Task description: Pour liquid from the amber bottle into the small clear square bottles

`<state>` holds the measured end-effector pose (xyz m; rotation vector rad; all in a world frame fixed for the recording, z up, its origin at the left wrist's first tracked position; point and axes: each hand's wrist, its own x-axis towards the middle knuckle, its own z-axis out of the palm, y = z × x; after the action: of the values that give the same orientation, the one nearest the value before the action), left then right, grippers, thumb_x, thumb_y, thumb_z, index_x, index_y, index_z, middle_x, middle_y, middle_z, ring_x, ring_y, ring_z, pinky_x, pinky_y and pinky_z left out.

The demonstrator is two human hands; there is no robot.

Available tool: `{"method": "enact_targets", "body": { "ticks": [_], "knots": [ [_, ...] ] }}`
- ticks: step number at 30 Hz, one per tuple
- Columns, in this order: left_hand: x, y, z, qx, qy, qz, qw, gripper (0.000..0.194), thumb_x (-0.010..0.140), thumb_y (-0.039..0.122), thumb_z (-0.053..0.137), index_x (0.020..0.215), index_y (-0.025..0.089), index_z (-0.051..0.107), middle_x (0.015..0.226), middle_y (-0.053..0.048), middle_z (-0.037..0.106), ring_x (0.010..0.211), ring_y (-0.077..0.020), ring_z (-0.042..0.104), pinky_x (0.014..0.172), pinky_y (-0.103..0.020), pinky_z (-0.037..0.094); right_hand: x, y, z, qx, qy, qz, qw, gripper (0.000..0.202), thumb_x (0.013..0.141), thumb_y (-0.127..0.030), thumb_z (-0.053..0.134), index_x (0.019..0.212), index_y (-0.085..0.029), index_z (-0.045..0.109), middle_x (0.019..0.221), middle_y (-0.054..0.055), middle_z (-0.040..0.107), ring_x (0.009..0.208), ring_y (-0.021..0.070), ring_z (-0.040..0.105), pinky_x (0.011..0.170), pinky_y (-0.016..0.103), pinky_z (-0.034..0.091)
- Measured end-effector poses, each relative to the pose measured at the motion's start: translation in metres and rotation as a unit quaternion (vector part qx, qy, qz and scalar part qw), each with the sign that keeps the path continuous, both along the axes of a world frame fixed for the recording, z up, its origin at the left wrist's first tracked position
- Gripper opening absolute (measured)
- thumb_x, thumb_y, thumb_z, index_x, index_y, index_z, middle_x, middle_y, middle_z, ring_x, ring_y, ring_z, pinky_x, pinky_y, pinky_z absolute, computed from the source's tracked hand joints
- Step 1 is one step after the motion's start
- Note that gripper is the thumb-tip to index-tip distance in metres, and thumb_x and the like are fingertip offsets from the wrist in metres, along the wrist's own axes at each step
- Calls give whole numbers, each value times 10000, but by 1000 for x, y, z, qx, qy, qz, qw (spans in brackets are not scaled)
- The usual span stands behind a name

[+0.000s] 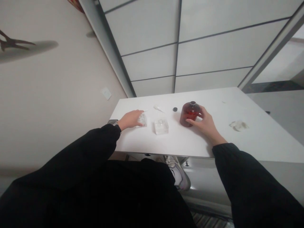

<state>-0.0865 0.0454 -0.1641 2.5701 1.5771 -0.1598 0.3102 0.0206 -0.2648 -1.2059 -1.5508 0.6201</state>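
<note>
My right hand (206,123) is wrapped round the side of a brown bottle (187,114), which stands upright on the white table (180,142). The bottle's narrow neck has no cap on it. A small black cap (175,109) lies just to its left. On the left, my left hand (130,120) has its thumb and fingers round a small clear container (142,119) with whitish contents too blurred to name. Between the hands sits a clear square box (161,126). Behind that box lies a small white pointed piece (158,108).
Some crumpled whitish scraps (238,125) lie on the right part of the table. A dark flat object (112,121) is partly hidden by my left wrist. White panelled doors (152,63) rise behind the table, and a wall with a socket (106,93) stands left.
</note>
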Motion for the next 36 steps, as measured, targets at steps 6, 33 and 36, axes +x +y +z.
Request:
{"method": "enact_targets", "body": {
  "ticks": [6, 33, 36],
  "knots": [
    [13, -16, 9, -22, -16, -29, 999, 740, 821, 455, 907, 1453, 180, 637, 1443, -159, 721, 1345, -357, 679, 1121, -448, 531, -1, 2, -2, 3, 6, 3, 1000, 777, 725, -464, 897, 1411, -243, 606, 1386, 158, 711, 1219, 372, 710, 1061, 625, 592],
    [36, -20, -26, 4, -196, -62, 979, 612, 824, 389, 877, 1358, 208, 638, 1353, -120, 757, 1240, -334, 727, 1071, -483, 602, -7, -12, 3, -45, -82, 50, 994, 764, 702, -565, 938, 1353, -291, 648, 1312, 117, 753, 1188, 395, 726, 1047, 654, 576],
    [35, -11, -27, -10, -197, -59, 979, 608, 818, 401, 851, 1366, 238, 643, 1363, -108, 755, 1242, -335, 731, 1065, -484, 608, -9, -16, 4, -51, -76, 77, 993, 827, 726, -566, 931, 1440, -300, 610, 1399, 130, 728, 1271, 396, 706, 1086, 642, 566]
  ]
}}
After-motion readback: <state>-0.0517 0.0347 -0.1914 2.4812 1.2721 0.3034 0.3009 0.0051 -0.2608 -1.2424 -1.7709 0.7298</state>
